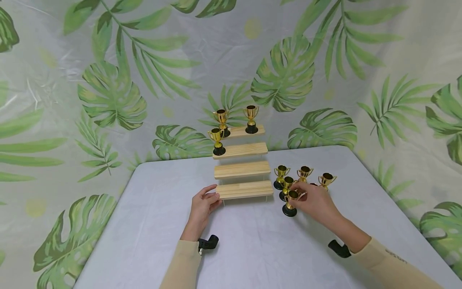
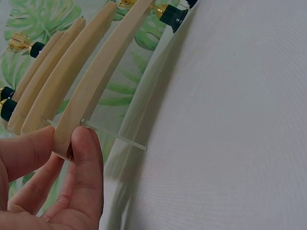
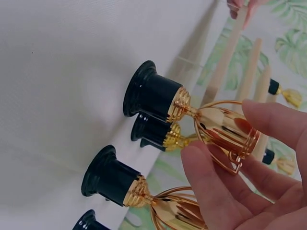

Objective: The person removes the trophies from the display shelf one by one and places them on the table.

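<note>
My left hand (image 1: 203, 206) pinches the left end of the lowest wooden step (image 1: 245, 190) of a tiered display stand, with thumb and fingers on either side of the board (image 2: 91, 91). In my right hand (image 1: 316, 200) a small gold trophy cup (image 3: 225, 127) with a black base is held by its bowl and handle. Whether that base touches the table cannot be made out. Close by stand several similar trophies (image 1: 281, 172), partly hidden behind the right hand. Two trophies (image 1: 251, 120) are on the stand's top step, and one trophy (image 1: 217, 141) is at the left end of the step below.
The stand's two lower steps (image 1: 242, 170) carry no cups; thin clear supports (image 2: 115, 134) hold the boards up. A white cloth covers the table (image 1: 151, 224). Behind it hangs a leaf-patterned curtain (image 1: 223, 60). Black wrist cameras (image 1: 339, 249) are strapped to both wrists.
</note>
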Action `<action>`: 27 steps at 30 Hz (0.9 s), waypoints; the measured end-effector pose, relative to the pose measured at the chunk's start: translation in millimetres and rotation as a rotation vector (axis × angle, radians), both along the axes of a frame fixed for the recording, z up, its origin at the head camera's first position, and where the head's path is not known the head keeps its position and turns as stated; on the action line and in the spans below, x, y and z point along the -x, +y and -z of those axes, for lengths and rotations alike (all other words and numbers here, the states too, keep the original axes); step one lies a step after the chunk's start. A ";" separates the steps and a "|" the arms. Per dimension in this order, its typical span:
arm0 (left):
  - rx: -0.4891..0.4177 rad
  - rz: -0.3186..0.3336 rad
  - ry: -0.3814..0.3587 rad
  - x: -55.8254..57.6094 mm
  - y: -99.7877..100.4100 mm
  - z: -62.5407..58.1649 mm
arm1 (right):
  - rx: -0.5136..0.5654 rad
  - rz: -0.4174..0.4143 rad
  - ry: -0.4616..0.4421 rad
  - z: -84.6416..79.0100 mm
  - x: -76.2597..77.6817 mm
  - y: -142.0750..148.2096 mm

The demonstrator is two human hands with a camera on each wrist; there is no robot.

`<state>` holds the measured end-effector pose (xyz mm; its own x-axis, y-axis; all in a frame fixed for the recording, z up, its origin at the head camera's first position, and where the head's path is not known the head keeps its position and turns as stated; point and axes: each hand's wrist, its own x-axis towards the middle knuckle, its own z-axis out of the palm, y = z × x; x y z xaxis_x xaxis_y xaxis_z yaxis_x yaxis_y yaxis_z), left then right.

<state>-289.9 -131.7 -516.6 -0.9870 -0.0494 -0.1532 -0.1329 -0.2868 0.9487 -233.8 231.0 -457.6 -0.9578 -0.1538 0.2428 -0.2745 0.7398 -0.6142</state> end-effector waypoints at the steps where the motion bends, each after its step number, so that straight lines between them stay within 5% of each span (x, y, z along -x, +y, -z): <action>1: -0.001 0.001 0.000 0.4 -0.2 -0.1 | -0.004 -0.003 -0.001 -0.1 0.0 0.0; 27: 0.005 0.013 -0.006 -0.5 -1.4 3.2 | -0.120 0.065 0.128 -23.6 -7.6 4.9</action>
<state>-289.4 -133.1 -519.8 -0.9866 -0.0378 -0.1589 -0.1422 -0.2802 0.9493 -226.1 235.9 -434.0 -0.9290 -0.1276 0.3474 -0.2941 0.8243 -0.4837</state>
